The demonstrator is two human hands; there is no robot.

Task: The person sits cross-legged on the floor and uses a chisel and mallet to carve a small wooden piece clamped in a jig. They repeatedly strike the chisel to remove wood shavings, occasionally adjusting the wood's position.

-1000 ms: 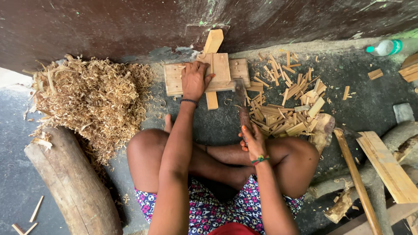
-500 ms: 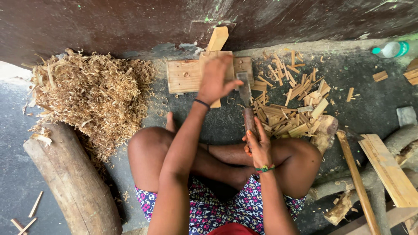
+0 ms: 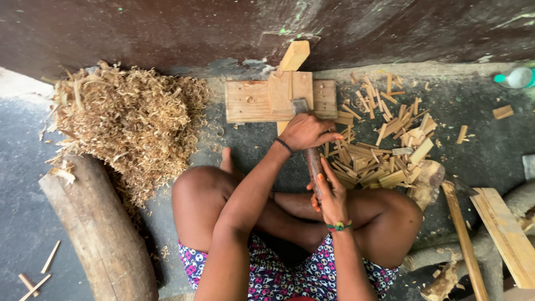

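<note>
I sit cross-legged on the floor. My right hand [image 3: 332,196], with a bead bracelet at the wrist, grips the dark wooden handle of a chopping tool [image 3: 314,165]. The tool's metal end [image 3: 300,105] rests on a small upright wooden block [image 3: 285,89]. That block stands on a flat wooden board [image 3: 248,101] by the wall. My left hand [image 3: 306,132] is curled over the tool's upper part, just behind the block. A heap of thin split sticks [image 3: 384,153] lies to the right of my hands.
A big pile of wood shavings [image 3: 128,120] lies at left, with a thick log [image 3: 100,234] below it. Planks [image 3: 504,231] and a long stick [image 3: 462,239] lie at right. A plastic bottle [image 3: 515,77] rests by the dark wall [image 3: 167,28].
My left hand has left the wooden block and come back onto the tool. The tool's metal end has moved forward onto the block.
</note>
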